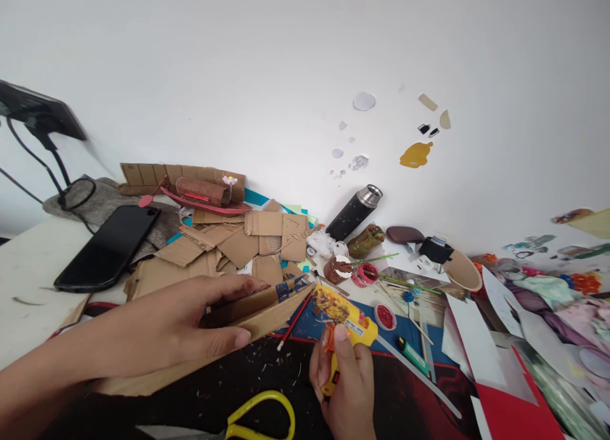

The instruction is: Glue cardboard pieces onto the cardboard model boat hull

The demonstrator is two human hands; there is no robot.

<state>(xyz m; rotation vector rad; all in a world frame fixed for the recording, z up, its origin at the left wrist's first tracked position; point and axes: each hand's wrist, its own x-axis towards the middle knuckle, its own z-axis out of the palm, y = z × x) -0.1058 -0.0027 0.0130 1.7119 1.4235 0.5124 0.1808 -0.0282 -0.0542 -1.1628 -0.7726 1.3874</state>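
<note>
My left hand (pixel 190 322) grips a folded cardboard piece (pixel 274 313), thumb on the near wall and fingers over the far side. In my right hand (pixel 347 376) is a yellow hot glue gun (pixel 355 319), fingers wrapped round its handle by the orange trigger. Its nozzle points up-left and lies close to the right end of the cardboard; whether they touch I cannot tell. A long translucent glue stick (pixel 419 373) sticks out of the gun's back. Below lie scissors (pixel 264 414) with yellow handles, partly cut off by the frame's bottom.
Cardboard scraps (pixel 229 243) and a small red model boat (pixel 204 202) stand behind my left hand. A black phone (pixel 109 246) lies at left. Paint jars (pixel 338 268), a black flask (pixel 355 211) and a green box cutter (pixel 413 356) are at right, near a red sheet (pixel 515 405).
</note>
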